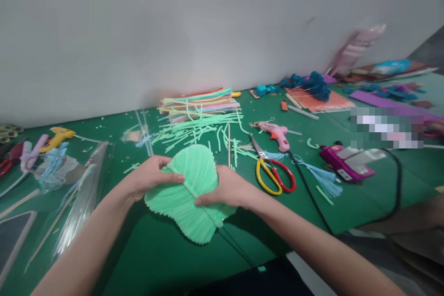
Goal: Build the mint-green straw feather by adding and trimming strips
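A mint-green ribbed leaf shape (194,163), apparently made of fuzzy pipe cleaners, is held up over the near part of the table. My left hand (154,178) grips its left side, thumb lying on the front near the central rib. On the right side, my right hand (231,187) has its thumb pressed beside that same rib. The fingers of both hands are mostly hidden behind the leaf. A thin dark cord hangs from its lower tip toward a small green piece (262,268) at the table's near edge.
Scissors (275,173) and a pink glue gun (275,133) lie right of the leaf. Cut green pipe cleaners (194,129) lie behind it. A yellow glue gun (59,138) is at left. A black cable (398,180) crosses the right side near another person's arm (409,215).
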Motion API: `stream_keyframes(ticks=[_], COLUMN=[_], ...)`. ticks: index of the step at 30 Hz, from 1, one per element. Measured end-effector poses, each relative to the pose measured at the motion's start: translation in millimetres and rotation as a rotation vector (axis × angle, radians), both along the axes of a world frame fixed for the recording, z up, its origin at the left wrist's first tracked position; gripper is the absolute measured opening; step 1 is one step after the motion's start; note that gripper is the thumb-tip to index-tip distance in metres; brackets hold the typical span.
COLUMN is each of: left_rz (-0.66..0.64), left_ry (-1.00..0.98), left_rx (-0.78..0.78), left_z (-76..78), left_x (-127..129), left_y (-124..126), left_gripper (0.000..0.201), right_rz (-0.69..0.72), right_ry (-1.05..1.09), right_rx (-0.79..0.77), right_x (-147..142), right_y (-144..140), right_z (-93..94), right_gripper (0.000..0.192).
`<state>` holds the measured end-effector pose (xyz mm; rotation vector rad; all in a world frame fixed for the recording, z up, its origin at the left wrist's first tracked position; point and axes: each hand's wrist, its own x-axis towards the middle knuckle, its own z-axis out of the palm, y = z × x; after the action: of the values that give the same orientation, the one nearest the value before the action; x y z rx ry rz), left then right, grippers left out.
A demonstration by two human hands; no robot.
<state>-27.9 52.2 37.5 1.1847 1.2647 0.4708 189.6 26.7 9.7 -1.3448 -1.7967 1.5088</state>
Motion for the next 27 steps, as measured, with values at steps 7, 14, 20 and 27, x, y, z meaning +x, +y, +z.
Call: stream_keyframes(ticks=[7, 14, 20, 27], left_rz=[0.088, 0.137, 0.068, 0.071], left_ry=[-0.031, -0.049, -0.027, -0.012], left_rx=[-0.024, -0.012, -0.001, -0.004], left_z=[-4.6, -6.8, -4.8, -2.0], left_x=[-13, -16, -12, -12], left_y=[-1, -4, -5, -1], left_gripper=[0.028, 0.033, 0.027, 0.023], right_rz=[-0.085, -0.208, -0.123, -0.152], right_ry=[0.031, -0.012, 0.07, 0.029], right_rx=[-0.08, -0.013, 0.04, -0.081], right_x=[11, 6, 0, 10], right_y=[-1, -5, 0, -4], right_z=[1.7, -5.8, -7.5, -5.5], right_gripper=[0.083, 0.098, 0.076, 0.098])
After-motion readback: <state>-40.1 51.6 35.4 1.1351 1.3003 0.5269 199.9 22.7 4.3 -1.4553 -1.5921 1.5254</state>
